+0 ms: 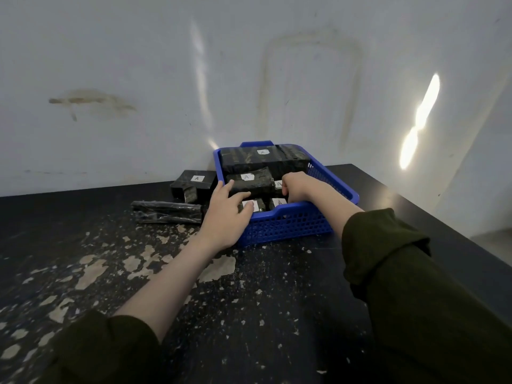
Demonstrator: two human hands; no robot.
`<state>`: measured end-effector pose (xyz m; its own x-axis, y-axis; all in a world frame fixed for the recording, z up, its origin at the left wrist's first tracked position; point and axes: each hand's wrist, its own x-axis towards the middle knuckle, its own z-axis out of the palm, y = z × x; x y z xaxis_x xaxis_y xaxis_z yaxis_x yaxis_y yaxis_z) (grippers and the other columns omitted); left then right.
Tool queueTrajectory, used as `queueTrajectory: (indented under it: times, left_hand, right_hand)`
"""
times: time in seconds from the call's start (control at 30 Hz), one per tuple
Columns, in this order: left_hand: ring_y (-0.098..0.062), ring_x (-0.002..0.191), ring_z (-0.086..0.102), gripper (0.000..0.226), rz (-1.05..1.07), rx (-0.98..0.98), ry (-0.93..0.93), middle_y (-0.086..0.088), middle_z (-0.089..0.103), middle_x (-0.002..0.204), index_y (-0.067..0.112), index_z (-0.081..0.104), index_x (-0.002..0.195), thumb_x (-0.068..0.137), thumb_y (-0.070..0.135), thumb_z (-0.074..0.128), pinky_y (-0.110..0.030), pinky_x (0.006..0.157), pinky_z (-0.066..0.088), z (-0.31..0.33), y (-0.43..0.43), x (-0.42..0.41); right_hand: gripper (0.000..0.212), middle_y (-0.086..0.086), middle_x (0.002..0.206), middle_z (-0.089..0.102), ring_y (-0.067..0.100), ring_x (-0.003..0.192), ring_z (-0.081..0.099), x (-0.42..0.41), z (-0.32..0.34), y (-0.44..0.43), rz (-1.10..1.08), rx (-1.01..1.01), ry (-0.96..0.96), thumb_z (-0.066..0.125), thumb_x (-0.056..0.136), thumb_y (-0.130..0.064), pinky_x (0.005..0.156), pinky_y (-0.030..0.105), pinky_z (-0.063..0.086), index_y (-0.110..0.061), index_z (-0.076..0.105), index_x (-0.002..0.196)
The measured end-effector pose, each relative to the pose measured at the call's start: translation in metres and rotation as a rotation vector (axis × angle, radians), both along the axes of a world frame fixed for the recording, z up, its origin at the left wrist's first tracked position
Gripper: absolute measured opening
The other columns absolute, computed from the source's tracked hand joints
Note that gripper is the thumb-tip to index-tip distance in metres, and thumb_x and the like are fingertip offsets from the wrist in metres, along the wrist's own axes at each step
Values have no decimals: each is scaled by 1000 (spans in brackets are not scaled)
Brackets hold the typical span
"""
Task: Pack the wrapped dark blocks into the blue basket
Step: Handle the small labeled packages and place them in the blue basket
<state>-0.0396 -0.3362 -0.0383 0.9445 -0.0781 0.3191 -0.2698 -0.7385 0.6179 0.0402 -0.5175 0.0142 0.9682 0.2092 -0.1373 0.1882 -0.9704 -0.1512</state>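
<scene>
Most wrapped dark blocks (pixel 263 159) lie in the blue basket (pixel 291 225), left hand (pixel 227 214) flat on them, right hand (pixel 299 187) gripping the middle block (pixel 249 181), while at least two blocks (pixel 194 184) wait on the tabletop (pixel 249 300).

Right hand (pixel 297 187) dips into the basket (pixel 291 225), fingertips lost among the blocks (pixel 250 182), grip unreadable; left hand (pixel 224 217) covers the basket's near-left corner and half a front label (pixel 247 202); lower blocks buried under the top ones; both sleeves (pixel 415 300) run off the bottom edge.
</scene>
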Motion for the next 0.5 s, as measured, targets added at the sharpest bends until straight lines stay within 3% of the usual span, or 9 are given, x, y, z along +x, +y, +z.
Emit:
queueTrajectory:
  times: [0.13,0.33,0.5]
  left_hand:
    - [-21,152,1,44,17,-9,-16,-5,20,162,17,50,142,102,34,43,-38,121,5,-2,-1,-1]
    - [-19,152,-4,49,-36,-89,46,-2,12,164,18,41,148,103,36,43,-36,120,2,5,2,-5]
    - [-17,152,-7,54,-50,-109,56,0,6,165,19,31,152,103,40,40,-37,121,1,0,25,-17]
  right_hand:
    - [22,15,115,67,29,107,63,2,-1,2,23,-24,5,64,91,-6,94,36,53,-2,66,112]
    - [6,5,108,68,15,93,60,-4,7,-1,67,31,6,69,89,-12,81,28,47,-17,69,93]
    - [34,2,133,61,18,116,58,-20,23,-5,27,0,171,56,95,-11,102,38,48,-26,69,123]
